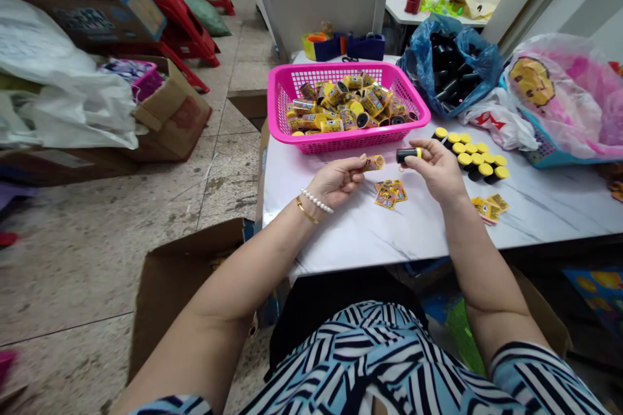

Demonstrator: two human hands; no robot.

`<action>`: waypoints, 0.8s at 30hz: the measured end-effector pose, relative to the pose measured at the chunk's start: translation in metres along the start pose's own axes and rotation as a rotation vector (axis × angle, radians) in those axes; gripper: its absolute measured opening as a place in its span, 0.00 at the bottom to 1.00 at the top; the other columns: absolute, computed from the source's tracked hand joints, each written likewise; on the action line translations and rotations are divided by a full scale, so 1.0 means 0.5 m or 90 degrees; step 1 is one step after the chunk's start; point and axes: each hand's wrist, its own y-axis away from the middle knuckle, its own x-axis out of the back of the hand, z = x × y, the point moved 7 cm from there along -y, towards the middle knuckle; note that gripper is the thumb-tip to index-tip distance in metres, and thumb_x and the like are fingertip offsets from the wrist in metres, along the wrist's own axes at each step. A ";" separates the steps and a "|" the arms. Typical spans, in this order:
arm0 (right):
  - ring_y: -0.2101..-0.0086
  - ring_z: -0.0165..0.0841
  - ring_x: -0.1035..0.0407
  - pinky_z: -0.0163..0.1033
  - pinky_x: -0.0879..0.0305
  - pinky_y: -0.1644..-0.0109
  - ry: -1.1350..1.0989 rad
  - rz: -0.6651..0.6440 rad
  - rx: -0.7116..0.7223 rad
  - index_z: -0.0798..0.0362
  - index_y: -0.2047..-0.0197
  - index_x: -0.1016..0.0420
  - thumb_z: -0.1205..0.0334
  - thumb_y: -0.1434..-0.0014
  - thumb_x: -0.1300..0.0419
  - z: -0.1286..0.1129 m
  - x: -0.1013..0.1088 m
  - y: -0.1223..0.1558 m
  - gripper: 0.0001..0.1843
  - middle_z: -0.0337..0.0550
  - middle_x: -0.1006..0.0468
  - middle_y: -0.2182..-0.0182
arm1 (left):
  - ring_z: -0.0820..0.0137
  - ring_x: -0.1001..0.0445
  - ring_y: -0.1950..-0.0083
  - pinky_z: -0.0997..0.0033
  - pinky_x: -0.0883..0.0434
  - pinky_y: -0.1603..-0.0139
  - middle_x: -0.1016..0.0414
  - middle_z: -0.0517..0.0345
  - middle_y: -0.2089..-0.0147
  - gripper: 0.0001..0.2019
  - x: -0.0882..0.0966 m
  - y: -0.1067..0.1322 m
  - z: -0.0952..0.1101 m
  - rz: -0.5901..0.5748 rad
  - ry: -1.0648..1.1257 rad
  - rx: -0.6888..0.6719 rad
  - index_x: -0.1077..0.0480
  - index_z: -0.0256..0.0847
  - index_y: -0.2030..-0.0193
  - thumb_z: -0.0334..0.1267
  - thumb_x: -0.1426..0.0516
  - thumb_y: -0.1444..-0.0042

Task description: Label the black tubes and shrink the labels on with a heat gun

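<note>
At frame centre, a yellow printed open-ended tube [374, 163], pinched by the left hand [335, 183], faces a black yellow-capped cylinder [405, 155], gripped by the right hand [438, 170]; apparently an alignment step, whose next move calls for matched axes. Above: pink perforated plastic basket [335, 143].

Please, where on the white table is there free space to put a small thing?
On the white table two patches look bare: right of the right cards, before the blue basket; and between the middle cards and the front edge. Crowded: along the back, with pink basket, blue bag and capped tubes.
</note>
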 end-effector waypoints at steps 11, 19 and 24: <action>0.50 0.38 0.19 0.51 0.22 0.39 -0.152 -0.104 0.011 0.48 0.50 0.17 0.45 0.46 0.23 -0.039 -0.074 0.025 0.25 0.44 0.14 0.52 | 0.87 0.43 0.84 0.88 0.54 0.89 0.26 0.59 0.70 0.05 -0.006 -0.005 -0.011 -0.027 0.062 0.030 0.24 0.32 0.63 0.27 0.34 0.36; 0.57 0.36 0.18 0.46 0.19 0.46 -0.053 -0.049 0.028 0.48 0.51 0.21 0.50 0.45 0.24 -0.039 -0.087 0.048 0.22 0.43 0.14 0.54 | 0.88 0.44 0.84 0.87 0.56 0.88 0.24 0.56 0.71 0.10 -0.009 -0.005 -0.015 -0.003 0.016 0.010 0.26 0.31 0.68 0.31 0.33 0.36; 0.61 0.34 0.21 0.43 0.20 0.52 0.027 -0.037 0.072 0.46 0.50 0.21 0.48 0.45 0.25 -0.040 -0.083 0.058 0.22 0.40 0.16 0.57 | 0.85 0.41 0.81 0.85 0.56 0.87 0.25 0.56 0.72 0.11 -0.001 -0.010 -0.009 0.000 -0.024 -0.045 0.24 0.32 0.69 0.34 0.28 0.43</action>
